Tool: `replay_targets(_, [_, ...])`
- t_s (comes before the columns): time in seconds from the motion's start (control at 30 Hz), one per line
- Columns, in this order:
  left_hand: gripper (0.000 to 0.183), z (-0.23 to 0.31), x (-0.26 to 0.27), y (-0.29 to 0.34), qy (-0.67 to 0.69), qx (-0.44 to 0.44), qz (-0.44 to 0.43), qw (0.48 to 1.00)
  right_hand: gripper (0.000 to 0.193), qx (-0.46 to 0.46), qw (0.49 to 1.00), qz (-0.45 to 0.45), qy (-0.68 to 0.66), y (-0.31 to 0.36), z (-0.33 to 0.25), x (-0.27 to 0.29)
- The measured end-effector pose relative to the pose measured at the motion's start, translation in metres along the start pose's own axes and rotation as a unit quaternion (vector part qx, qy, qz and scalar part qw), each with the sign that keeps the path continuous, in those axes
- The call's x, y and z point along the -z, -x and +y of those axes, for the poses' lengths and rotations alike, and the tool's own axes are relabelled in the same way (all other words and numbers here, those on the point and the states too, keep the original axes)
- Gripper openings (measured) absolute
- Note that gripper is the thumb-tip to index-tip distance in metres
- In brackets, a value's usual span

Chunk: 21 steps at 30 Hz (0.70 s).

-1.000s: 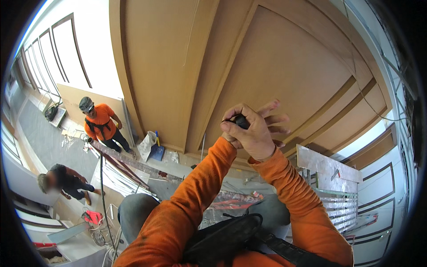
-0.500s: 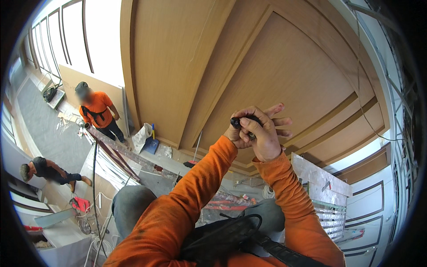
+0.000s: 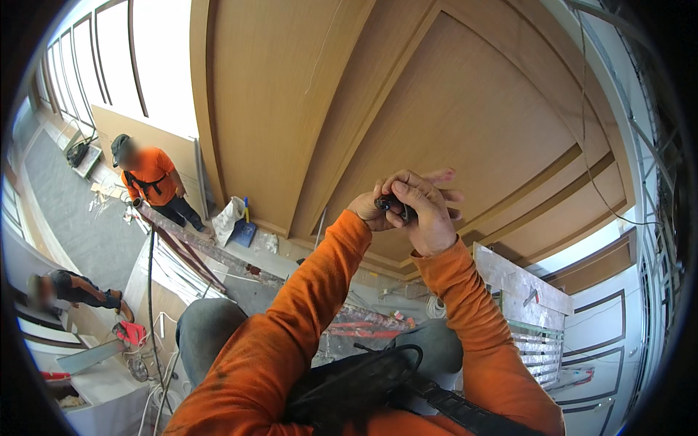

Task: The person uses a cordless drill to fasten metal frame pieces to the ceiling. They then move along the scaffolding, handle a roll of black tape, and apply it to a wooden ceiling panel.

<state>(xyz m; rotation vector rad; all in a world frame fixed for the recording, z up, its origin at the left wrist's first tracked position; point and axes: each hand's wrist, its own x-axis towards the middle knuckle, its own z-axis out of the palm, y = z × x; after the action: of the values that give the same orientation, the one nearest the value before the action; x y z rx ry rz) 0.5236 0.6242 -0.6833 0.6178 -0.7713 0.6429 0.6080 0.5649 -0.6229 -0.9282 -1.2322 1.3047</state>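
Note:
My two hands meet in front of the wood panelling, both around a small black, round-ended object (image 3: 384, 203) whose kind I cannot make out. My left hand (image 3: 366, 211) is closed about its near left side, with its fingers partly hidden behind the other hand. On the right, my right hand (image 3: 429, 221) pinches the object with thumb and forefinger, while its other fingers stretch away to the right. Most of the object is covered by the fingers. Both arms are raised, in orange sleeves.
Tall brown wood panels (image 3: 465, 109) rise ahead. Below are a black bag (image 3: 356, 385) at my lap, a rusty metal beam (image 3: 189, 236) and a hanging cable (image 3: 151, 291). A person in orange (image 3: 154, 178) and another in dark clothes (image 3: 80, 287) stand lower left. A stained board (image 3: 520, 287) lies right.
Both hands have shifted slightly left together, and the black object's end has turned a little within the fingers. The person in dark clothes has moved their legs and leaned further over.

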Motion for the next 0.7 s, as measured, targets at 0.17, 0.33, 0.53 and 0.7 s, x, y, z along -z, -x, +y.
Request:
replay_targets(0.17, [0.127, 0.005, -0.002, 0.002, -0.021, 0.007, 0.008, 1.0, 0.022, -0.001, 0.995, -0.089, -0.035, 0.008, -0.009, -0.001])
replay_targets(0.33, [0.127, 0.012, -0.008, 0.008, -0.065, 0.019, 0.018, 0.998, 0.025, 0.035, 0.996, -0.081, 0.03, 0.013, -0.01, -0.018])
replay_targets(0.53, [0.127, 0.02, -0.016, 0.01, -0.12, 0.039, 0.021, 0.992, 0.036, 0.124, 0.984, -0.104, 0.08, 0.012, -0.002, -0.029])
replay_targets(0.7, [0.126, 0.024, -0.022, 0.01, -0.15, 0.049, 0.021, 0.987, 0.036, 0.137, 0.979, -0.113, 0.098, 0.015, -0.002, -0.033])
